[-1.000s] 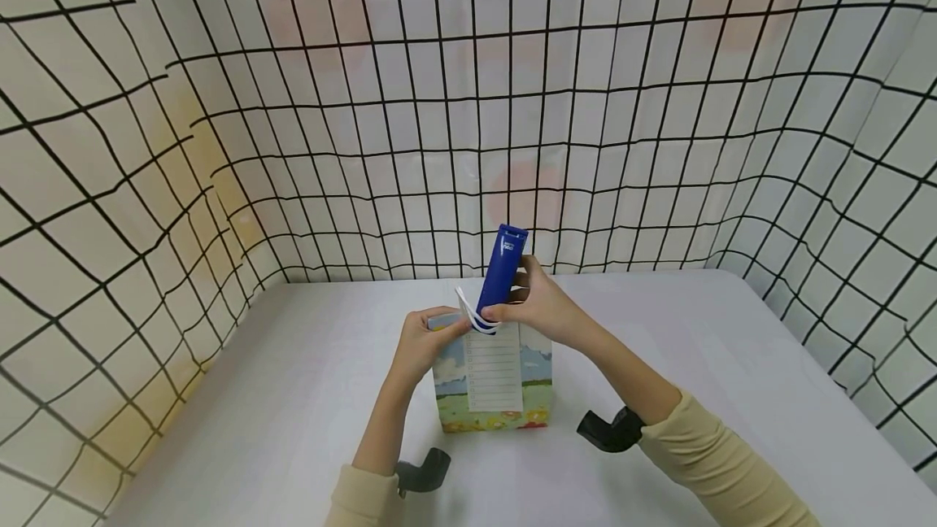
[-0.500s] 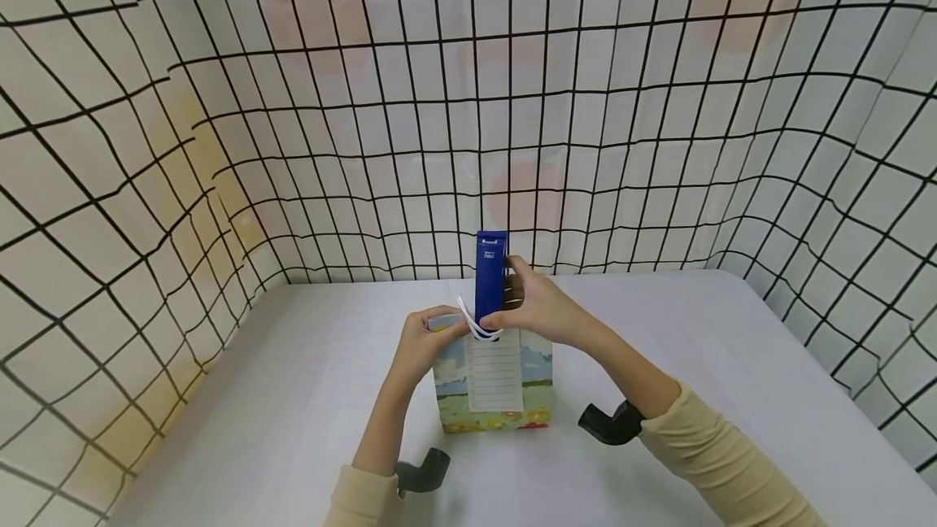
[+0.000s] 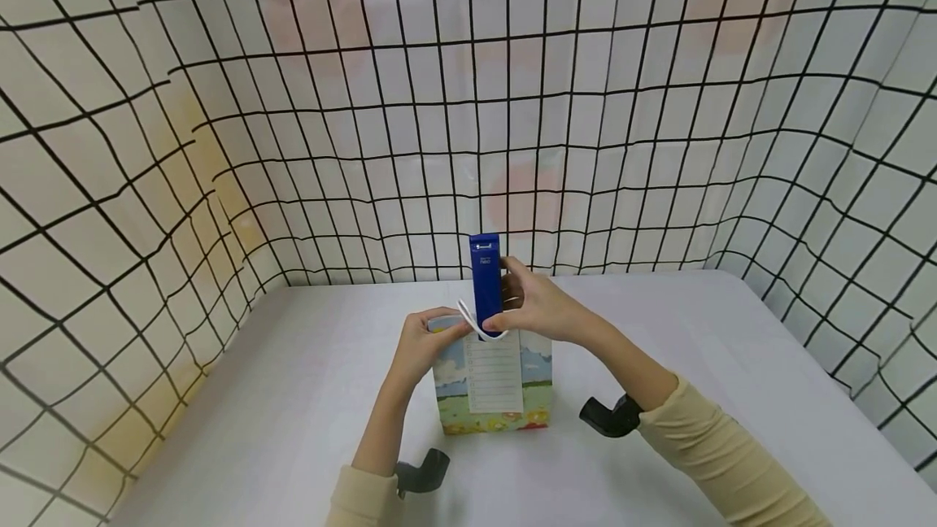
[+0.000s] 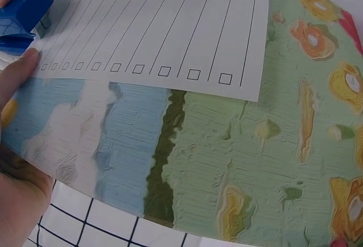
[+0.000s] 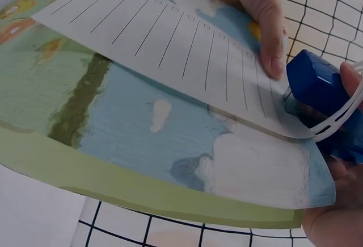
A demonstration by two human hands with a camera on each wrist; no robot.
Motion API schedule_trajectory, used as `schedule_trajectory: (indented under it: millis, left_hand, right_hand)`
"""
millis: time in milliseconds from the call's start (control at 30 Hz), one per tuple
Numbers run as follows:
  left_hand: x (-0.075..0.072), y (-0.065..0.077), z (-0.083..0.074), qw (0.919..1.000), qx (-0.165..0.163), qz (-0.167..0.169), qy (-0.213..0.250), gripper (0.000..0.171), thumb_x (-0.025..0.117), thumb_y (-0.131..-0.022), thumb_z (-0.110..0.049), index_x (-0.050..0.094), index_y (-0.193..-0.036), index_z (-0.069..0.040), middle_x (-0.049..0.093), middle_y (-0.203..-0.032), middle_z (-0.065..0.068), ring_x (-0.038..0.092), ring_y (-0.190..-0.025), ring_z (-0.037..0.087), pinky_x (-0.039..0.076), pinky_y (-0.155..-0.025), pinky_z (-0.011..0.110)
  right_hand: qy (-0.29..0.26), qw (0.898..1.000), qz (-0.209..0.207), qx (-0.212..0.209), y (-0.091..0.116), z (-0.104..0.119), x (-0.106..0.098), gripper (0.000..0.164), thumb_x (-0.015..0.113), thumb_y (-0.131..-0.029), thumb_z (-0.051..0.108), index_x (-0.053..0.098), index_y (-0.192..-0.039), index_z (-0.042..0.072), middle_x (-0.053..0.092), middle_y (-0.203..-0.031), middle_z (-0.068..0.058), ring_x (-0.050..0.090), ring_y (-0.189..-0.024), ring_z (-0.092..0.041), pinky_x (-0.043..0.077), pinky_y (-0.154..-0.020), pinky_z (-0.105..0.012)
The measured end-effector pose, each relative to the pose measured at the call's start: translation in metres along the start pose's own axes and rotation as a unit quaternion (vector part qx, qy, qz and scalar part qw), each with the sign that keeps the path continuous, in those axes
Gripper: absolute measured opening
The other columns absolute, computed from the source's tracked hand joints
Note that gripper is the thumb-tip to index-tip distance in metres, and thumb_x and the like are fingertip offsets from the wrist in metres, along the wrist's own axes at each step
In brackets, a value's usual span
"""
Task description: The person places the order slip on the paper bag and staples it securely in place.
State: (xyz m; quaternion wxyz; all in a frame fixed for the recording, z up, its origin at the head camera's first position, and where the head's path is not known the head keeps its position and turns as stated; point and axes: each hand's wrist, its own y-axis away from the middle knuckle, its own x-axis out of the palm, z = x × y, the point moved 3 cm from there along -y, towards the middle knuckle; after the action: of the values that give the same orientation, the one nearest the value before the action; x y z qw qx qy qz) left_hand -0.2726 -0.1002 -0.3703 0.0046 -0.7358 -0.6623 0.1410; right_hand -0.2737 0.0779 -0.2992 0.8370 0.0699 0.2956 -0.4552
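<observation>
A blue stapler stands nearly upright in my right hand, gripped between thumb and fingers. Its lower end meets the top edge of a gift bag painted with sky, grass and flowers. On the bag's front lies a white checklist sheet with ruled lines and small boxes. My left hand pinches the bag's top edge, its thumb at the sheet's upper end. In the right wrist view the stapler's head sits over the sheet's top. A white cord handle loops across the stapler's base.
The bag stands on a white table. Black-lined grid cloth walls the back and both sides. Black wrist mounts hang off both forearms, low over the table.
My right hand has swung the stapler's upper end to the left, from tilted right to nearly upright. My left hand and the bag have stayed put.
</observation>
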Motion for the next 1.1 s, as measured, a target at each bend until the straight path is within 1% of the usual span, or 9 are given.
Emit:
schedule_trajectory:
  millis: [267,433,533,633,733,800,933,1033,1100]
  left_hand:
    - [0.0,-0.002,-0.004,1.0,-0.008,0.003,-0.002,0.023,0.069,-0.08,-0.018,0.069,-0.095,-0.001,0.07,-0.086,0.015,0.062,-0.068,0.013,0.051,-0.064,0.028]
    - [-0.001,0.0,-0.012,1.0,0.004,0.003,-0.007,0.026,0.07,-0.079,-0.013,0.067,-0.103,-0.003,0.067,-0.104,0.014,0.06,-0.091,0.017,0.048,-0.076,0.031]
    - [-0.002,0.0,-0.019,0.9991,0.026,0.007,-0.034,0.028,0.07,-0.079,-0.013,0.067,-0.106,-0.006,0.065,-0.11,0.012,0.058,-0.102,0.02,0.047,-0.081,0.033]
    - [-0.002,0.0,-0.026,0.996,0.042,0.021,-0.077,0.028,0.07,-0.08,-0.016,0.068,-0.107,-0.012,0.067,-0.109,0.008,0.06,-0.099,0.022,0.048,-0.079,0.035]
    - [-0.003,0.0,-0.032,0.9908,0.044,0.041,-0.121,0.031,0.07,-0.08,-0.02,0.066,-0.11,-0.016,0.067,-0.108,0.006,0.061,-0.099,0.022,0.048,-0.081,0.039]
    - [-0.003,0.002,-0.036,0.9866,0.039,0.058,-0.148,0.036,0.07,-0.079,-0.023,0.064,-0.114,-0.018,0.066,-0.112,0.004,0.059,-0.104,0.022,0.047,-0.086,0.044]
    - [-0.001,0.007,-0.043,0.974,0.034,0.079,-0.21,0.05,0.072,-0.075,-0.032,0.059,-0.121,-0.02,0.061,-0.121,0.0,0.054,-0.11,0.022,0.042,-0.091,0.051]
    - [0.001,0.011,-0.05,0.9618,0.038,0.075,-0.26,0.058,0.074,-0.071,-0.04,0.057,-0.123,-0.02,0.062,-0.118,0.0,0.056,-0.102,0.02,0.046,-0.086,0.046]
    - [0.003,0.013,-0.054,0.9518,0.055,0.065,-0.295,0.06,0.075,-0.07,-0.043,0.057,-0.121,-0.019,0.064,-0.113,0.0,0.058,-0.094,0.017,0.048,-0.081,0.041]
  right_hand:
    - [-0.007,1.0,0.006,-0.017,-0.001,-0.002,-0.002,0.078,0.069,-0.08,0.022,0.021,-0.139,0.003,0.055,-0.12,-0.022,0.057,-0.107,-0.031,0.047,-0.09,-0.042]
    - [-0.006,1.0,0.002,-0.029,0.0,-0.004,-0.002,0.078,0.069,-0.08,0.021,0.021,-0.139,0.003,0.055,-0.12,-0.022,0.057,-0.108,-0.032,0.047,-0.091,-0.042]
    - [-0.005,0.999,0.001,-0.041,0.0,-0.004,-0.001,0.078,0.069,-0.08,0.02,0.021,-0.139,0.003,0.054,-0.12,-0.022,0.057,-0.109,-0.032,0.047,-0.091,-0.042]
    - [-0.002,0.999,-0.004,-0.045,0.0,-0.004,-0.002,0.078,0.069,-0.081,0.019,0.021,-0.139,0.003,0.054,-0.12,-0.022,0.056,-0.109,-0.033,0.047,-0.091,-0.042]
    - [-0.002,0.999,-0.005,-0.042,0.0,-0.005,-0.002,0.078,0.069,-0.081,0.019,0.02,-0.14,0.003,0.054,-0.121,-0.022,0.056,-0.109,-0.033,0.047,-0.091,-0.043]
    - [-0.006,0.999,-0.004,-0.037,0.0,-0.006,-0.003,0.079,0.069,-0.081,0.02,0.02,-0.14,0.004,0.053,-0.121,-0.022,0.055,-0.109,-0.033,0.047,-0.091,-0.043]
    - [-0.009,0.999,-0.004,-0.031,0.002,-0.008,-0.003,0.08,0.068,-0.081,0.021,0.018,-0.141,0.004,0.052,-0.123,-0.022,0.055,-0.11,-0.033,0.046,-0.092,-0.043]
    - [-0.007,0.999,-0.005,-0.031,0.003,-0.01,-0.002,0.08,0.068,-0.082,0.021,0.017,-0.141,0.003,0.053,-0.122,-0.022,0.055,-0.11,-0.032,0.046,-0.092,-0.042]
    - [-0.008,0.999,-0.001,-0.036,0.003,-0.009,-0.002,0.08,0.067,-0.082,0.02,0.017,-0.141,0.003,0.053,-0.122,-0.022,0.055,-0.11,-0.033,0.046,-0.092,-0.042]
